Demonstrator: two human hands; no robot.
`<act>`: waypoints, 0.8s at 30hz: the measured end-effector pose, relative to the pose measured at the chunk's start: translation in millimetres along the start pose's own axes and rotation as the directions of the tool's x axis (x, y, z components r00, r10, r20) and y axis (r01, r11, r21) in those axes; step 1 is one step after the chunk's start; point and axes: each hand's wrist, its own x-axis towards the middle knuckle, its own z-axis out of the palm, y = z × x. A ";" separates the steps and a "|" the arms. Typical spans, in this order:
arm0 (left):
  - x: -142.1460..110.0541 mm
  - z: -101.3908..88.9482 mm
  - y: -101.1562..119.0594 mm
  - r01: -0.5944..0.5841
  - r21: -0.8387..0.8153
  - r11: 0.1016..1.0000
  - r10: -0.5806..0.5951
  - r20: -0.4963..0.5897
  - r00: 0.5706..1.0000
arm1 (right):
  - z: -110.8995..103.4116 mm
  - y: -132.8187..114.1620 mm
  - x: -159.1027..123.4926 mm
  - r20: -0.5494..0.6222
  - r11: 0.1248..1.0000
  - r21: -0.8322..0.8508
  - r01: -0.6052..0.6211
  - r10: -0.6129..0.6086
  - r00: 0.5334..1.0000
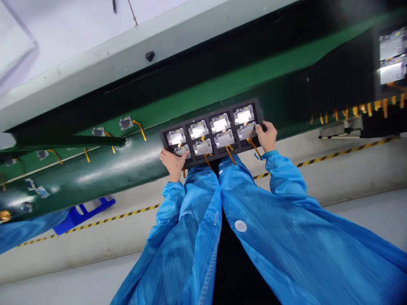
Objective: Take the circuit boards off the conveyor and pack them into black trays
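A black compartmented tray [259, 112] is held level with the near edge of a green work surface [133, 163], directly in front of the wearer's blue coat [197, 212]. It is gripped between two hands: the left end is clasped by the left hand [173, 164], the right end by the right hand [267, 136], with both thumbs laid over the top. Whether its underside is touching the surface cannot be told. Eight circuit boards [220, 123] are set in it in two rows, and orange ribbon cables [231, 155] are hung over its near side. To the left, loose boards [125, 123] are scattered on the green surface; at the far right, another tray [377, 63] is partly seen. Beyond, the surface is bordered by a pale ledge [190, 31]. Below, the floor [352, 178] is marked with yellow-and-black tape [346, 153], and a blue plastic object [84, 215] is seen at left.
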 end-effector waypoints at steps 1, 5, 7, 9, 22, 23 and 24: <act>1.4 0.5 -0.8 0.002 -0.013 1.000 -0.002 -0.006 1.000 | 1.2 -1.1 -0.5 -0.004 1.000 0.001 0.009 -0.009 1.000; 7.3 -1.7 -7.1 -0.016 -0.142 0.990 0.010 -0.048 0.999 | 1.6 -7.1 -0.5 -0.046 0.999 0.011 0.045 -0.044 0.998; 11.2 -7.7 -12.1 -0.033 -0.307 0.951 0.022 -0.040 0.999 | -2.3 -9.0 1.3 -0.071 0.999 0.024 0.048 -0.046 0.996; 16.1 -17.7 -16.3 0.013 -0.521 0.853 -0.002 0.022 1.000 | -8.1 -9.8 3.1 -0.088 0.998 0.056 0.035 -0.030 0.996; 18.1 -93.6 46.6 0.232 -0.715 0.659 -0.074 0.246 0.966 | -73.1 -10.2 12.5 0.188 0.620 0.725 -0.301 0.243 0.952; 13.5 -93.7 56.8 0.253 -0.718 0.649 -0.110 0.241 0.964 | -79.4 -3.2 16.4 0.236 0.509 0.796 -0.328 0.238 0.942; 8.1 -92.6 68.1 0.274 -0.721 0.636 -0.141 0.240 0.960 | -84.9 5.0 20.0 0.271 0.407 0.845 -0.346 0.231 0.935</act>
